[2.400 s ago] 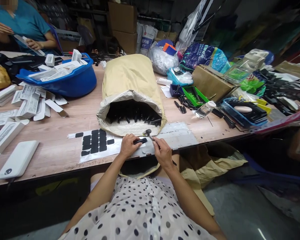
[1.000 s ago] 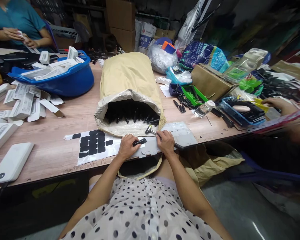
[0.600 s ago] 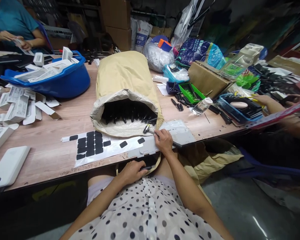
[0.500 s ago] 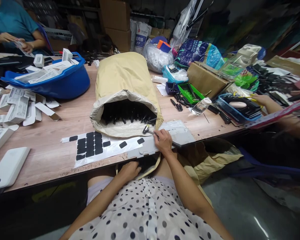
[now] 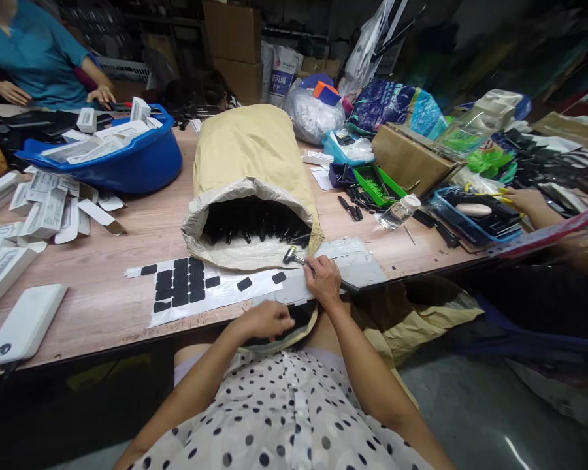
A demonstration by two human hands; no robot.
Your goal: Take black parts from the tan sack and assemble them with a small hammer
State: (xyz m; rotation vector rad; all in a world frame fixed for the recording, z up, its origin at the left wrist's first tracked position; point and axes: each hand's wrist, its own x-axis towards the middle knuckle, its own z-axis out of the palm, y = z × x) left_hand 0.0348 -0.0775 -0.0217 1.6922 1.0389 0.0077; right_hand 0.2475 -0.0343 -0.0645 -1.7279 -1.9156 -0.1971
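Note:
My right hand [image 5: 325,281] rests on the table's front edge, closed round the handle of a small hammer [image 5: 290,256] whose head points at the sack. My left hand [image 5: 267,321] hovers just below the table edge, over an open bag [image 5: 301,326] in my lap, with its fingers pinched together; I cannot see what is in them. A white sheet with several black pads [image 5: 183,287] lies on the table left of the hammer. Behind it a tan sack [image 5: 247,150] lies on its side, its mouth full of black parts [image 5: 255,228].
A blue basin [image 5: 142,163] of white boxes stands at the back left, with flat cartons [image 5: 53,205] and a white power bank [image 5: 24,323] nearer. A green tray [image 5: 379,186], a bottle [image 5: 396,214] and a blue tray [image 5: 470,222] sit right. Another person's hand [image 5: 524,199] reaches in there.
My left hand took the black part off the table, lowered it into the bag in my lap, and has now risen toward the table edge. The right hand kept hold of the hammer.

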